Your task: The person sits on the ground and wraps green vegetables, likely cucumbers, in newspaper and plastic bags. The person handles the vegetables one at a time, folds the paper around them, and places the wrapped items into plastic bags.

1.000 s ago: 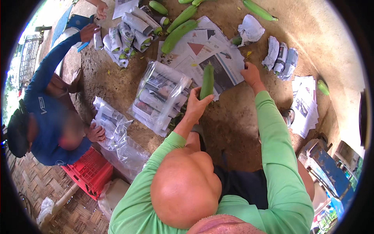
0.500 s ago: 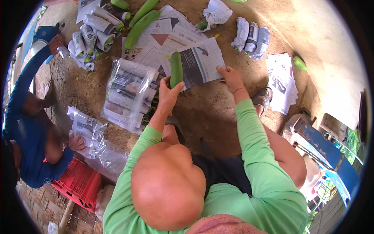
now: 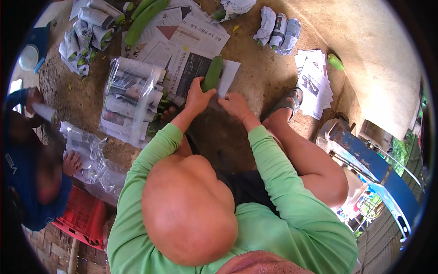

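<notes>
My left hand (image 3: 199, 97) is closed around the lower end of a long green gourd (image 3: 212, 75), which lies tilted on a printed newspaper sheet (image 3: 186, 71). Close by, my right hand (image 3: 235, 106) pinches the near right edge of that sheet, whose pale right part (image 3: 229, 75) stands up beside the gourd. More loose newspaper (image 3: 200, 36) is spread beneath and beyond. Left of my left hand lies a clear plastic bag (image 3: 130, 100) packed with newspaper-wrapped gourds.
Unwrapped gourds (image 3: 141, 25) and wrapped ones (image 3: 82, 41) lie at the far left, others (image 3: 278, 32) at the far right. A paper stack (image 3: 315, 84) lies by my sandal (image 3: 292, 98). At left, a co-worker in blue (image 3: 27, 182) holds a wrapped roll (image 3: 44, 112) and a plastic bag (image 3: 86, 150).
My right hand has come left with the paper's edge, close to my left hand, and the sheet is now bent up beside the gourd. The co-worker's far hand has drawn back with a wrapped roll.
</notes>
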The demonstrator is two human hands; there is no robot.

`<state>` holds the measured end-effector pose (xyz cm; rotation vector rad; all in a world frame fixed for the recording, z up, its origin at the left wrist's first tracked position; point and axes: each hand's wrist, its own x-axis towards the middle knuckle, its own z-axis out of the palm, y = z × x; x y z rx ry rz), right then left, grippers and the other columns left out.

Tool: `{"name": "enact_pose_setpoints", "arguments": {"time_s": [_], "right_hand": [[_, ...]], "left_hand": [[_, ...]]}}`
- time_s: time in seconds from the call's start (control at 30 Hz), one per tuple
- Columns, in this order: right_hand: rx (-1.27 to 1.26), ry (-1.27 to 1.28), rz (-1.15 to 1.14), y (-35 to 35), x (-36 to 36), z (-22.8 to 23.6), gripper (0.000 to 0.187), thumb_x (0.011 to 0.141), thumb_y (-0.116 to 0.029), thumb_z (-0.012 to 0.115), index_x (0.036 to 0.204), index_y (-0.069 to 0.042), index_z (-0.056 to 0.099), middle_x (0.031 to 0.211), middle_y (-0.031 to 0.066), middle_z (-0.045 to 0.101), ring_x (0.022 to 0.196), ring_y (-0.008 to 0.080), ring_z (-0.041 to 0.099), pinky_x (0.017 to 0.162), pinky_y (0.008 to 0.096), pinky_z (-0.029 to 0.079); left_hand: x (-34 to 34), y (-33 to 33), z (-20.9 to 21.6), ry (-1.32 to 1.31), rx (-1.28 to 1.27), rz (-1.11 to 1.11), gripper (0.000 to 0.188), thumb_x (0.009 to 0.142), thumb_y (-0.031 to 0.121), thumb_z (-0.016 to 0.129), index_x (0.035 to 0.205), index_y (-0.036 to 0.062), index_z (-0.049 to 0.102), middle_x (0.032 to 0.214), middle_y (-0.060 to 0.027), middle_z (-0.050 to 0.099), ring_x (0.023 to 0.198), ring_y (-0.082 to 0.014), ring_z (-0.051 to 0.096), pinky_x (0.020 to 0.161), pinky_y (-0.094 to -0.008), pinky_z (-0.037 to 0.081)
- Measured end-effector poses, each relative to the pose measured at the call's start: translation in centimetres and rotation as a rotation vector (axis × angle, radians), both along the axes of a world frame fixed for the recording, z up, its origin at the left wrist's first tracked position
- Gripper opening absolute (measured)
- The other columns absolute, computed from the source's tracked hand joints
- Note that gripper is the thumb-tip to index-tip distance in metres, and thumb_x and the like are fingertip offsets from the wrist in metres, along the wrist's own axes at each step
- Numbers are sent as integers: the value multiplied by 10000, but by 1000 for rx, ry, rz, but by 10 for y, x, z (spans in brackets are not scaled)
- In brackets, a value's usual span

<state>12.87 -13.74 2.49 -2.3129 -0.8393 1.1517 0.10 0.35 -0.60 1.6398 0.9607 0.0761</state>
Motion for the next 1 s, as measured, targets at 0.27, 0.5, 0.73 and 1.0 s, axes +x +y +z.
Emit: {"name": "enact_pose_setpoints", "arguments": {"time_s": [0.27, 0.5, 0.73, 1.0], "right_hand": [[97, -98, 366, 52, 0, 2, 366, 857, -334, 605, 884, 8, 732, 988, 249, 711, 930, 445, 669, 821, 523, 531], [318, 181, 201, 62, 31, -4, 340, 847, -173, 625, 1137, -14, 707, 1054, 189, 712, 1015, 409, 660, 911, 482, 535], [311, -711, 952, 61, 38, 13, 564, 866, -167, 655, 1423, -137, 575, 1454, 72, 554, 1406, 298, 487, 1113, 578, 399], [259, -850, 1237, 106, 35, -12, 391, 944, -190, 578, 1329, -126, 579, 1414, 81, 570, 1333, 308, 528, 1123, 664, 339]], "left_hand": [[-5, 27, 11, -56, -441, 69, 541, 1001, 443, 675, 1291, -14, 662, 1152, -131, 720, 1115, -196, 638, 974, -346, 483], [-23, 9, -12, -110, 8, 117, 392, 978, 355, 724, 1181, 19, 729, 1065, -116, 738, 969, -181, 690, 860, -351, 526], [-26, 9, -24, -61, 180, 210, 190, 945, 184, 726, 1030, 14, 739, 1000, -180, 718, 908, -330, 704, 827, -410, 549], [-27, 4, -13, -87, 461, 101, 403, 866, 156, 718, 1241, 38, 630, 1135, -182, 702, 1109, -407, 654, 957, -491, 500]]}}
